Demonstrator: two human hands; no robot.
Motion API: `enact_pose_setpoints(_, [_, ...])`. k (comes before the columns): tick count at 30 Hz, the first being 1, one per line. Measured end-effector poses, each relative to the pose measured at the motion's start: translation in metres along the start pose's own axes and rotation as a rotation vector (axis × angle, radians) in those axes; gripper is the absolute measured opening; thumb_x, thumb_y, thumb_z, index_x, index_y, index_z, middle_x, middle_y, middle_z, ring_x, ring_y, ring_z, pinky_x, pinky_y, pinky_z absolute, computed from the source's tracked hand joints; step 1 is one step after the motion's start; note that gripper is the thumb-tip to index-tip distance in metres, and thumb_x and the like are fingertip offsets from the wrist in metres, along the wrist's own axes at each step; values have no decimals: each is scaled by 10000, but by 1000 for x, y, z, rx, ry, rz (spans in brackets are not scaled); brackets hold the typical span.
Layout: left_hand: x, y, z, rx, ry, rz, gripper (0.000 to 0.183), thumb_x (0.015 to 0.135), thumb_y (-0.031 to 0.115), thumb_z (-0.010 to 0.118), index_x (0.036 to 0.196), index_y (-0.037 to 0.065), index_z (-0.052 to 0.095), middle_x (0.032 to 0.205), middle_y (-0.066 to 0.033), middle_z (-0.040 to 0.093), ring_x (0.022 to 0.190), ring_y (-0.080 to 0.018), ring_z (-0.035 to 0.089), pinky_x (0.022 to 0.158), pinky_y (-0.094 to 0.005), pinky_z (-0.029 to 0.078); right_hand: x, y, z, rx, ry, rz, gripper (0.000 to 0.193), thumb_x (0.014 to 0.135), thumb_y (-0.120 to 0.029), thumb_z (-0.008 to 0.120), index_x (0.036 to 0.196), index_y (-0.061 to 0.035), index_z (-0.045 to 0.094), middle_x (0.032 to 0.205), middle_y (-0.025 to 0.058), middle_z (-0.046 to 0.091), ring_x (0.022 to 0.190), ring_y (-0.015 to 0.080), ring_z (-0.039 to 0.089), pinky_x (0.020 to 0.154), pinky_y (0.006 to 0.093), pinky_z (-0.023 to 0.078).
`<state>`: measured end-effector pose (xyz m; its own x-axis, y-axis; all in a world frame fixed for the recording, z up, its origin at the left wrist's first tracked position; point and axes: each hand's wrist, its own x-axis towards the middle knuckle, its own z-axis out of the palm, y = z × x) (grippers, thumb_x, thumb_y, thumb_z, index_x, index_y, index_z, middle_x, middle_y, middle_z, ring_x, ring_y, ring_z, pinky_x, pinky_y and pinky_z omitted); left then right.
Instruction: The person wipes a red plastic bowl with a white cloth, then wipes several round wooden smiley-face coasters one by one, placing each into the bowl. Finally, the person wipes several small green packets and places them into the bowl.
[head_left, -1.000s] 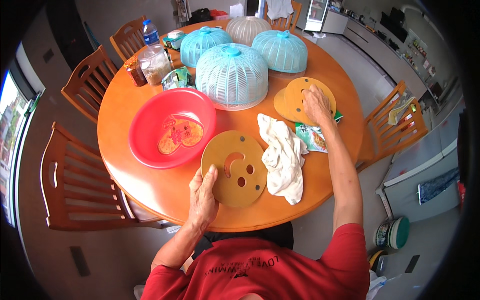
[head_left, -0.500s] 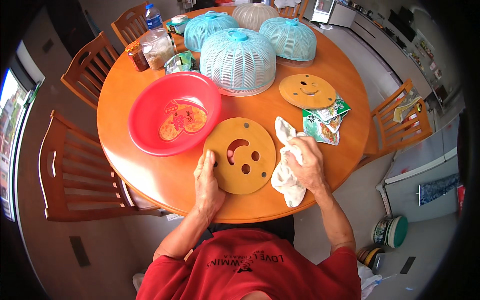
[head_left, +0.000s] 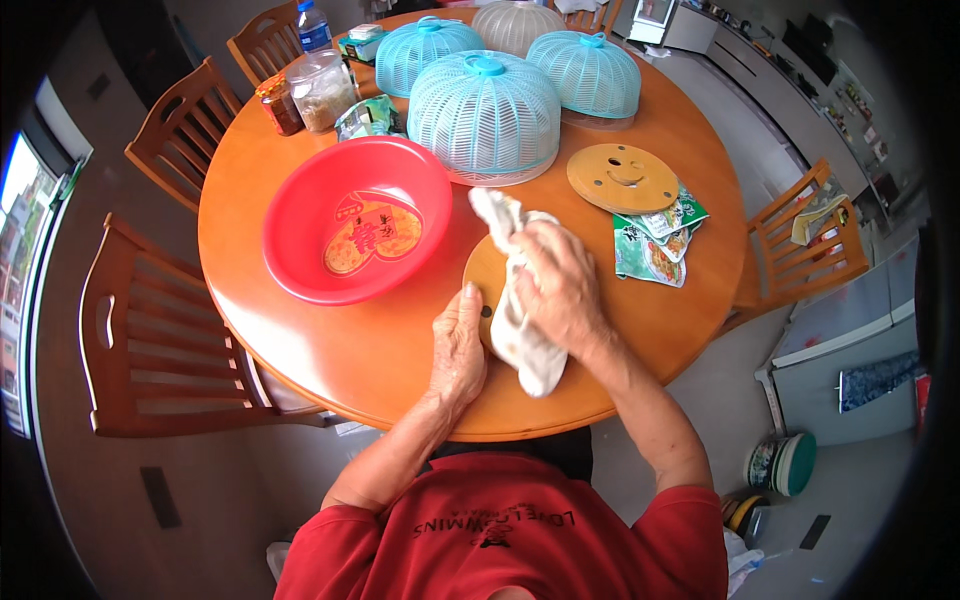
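Head view, right hand (head_left: 560, 288) gripping cloth (head_left: 520, 345), long axis forward-left, left hand (head_left: 458, 352) holding disc (head_left: 484, 268)

The white cloth (head_left: 520, 345) is soft, matt and creased, lying over a round trivet (head_left: 482, 268) of smooth, low-sheen wood or wood-like board, a finish shared by the smiley-face trivet (head_left: 600, 178). The worktop (head_left: 370, 365) looks like varnished wood, glossy enough to throw back the light. Smooth, shiny plastic makes the red basin (head_left: 295, 255), openwork plastic the blue food cover (head_left: 484, 125), and slick printed film the green sachets (head_left: 648, 258).
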<state>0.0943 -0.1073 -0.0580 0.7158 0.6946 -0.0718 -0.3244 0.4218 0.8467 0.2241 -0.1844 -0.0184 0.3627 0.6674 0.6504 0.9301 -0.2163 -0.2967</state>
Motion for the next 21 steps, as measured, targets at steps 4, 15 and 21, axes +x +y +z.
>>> enact_pose_setpoints(4, [-1,11,8,-125,-7,-131,326,1050,290,449,1142,12,592,1015,-26,607,909,-114,558,806,-297,500,18,32,8,202,-114,286,328,862,-132,579,1171,-27,603,1189,180,584,1086,368,587,912,418,473])
enact_pose_setpoints(15, [8,26,-4,-537,-87,-414,693,924,699,395,1273,115,529,1203,-110,593,1069,-261,623,890,-428,552,-6,-34,5,461,-175,-207,238,765,-48,661,1001,-25,686,1126,117,637,1059,294,619,937,393,495])
enact_pose_setpoints(21, [4,21,-6,-442,-78,-337,651,939,664,413,1280,121,528,1130,-93,624,1032,-231,633,885,-411,549,-11,-38,6,369,-130,-343,246,762,-12,636,1006,11,661,1111,122,627,1066,310,575,942,426,473])
